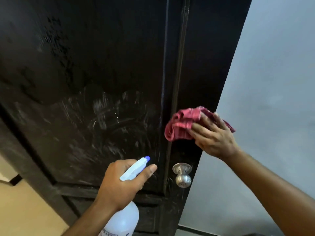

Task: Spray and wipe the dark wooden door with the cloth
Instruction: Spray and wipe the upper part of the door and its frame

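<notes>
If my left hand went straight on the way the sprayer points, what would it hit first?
Probably the dark door, on its smeared panel left of the knob, with the spray bottle touching before the left hand. Depth is unclear.

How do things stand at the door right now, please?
Left hand grips spray bottle, nozzle toward door. Right hand presses red cloth on door edge above knob. Smears on panel; nothing blocking.
</notes>
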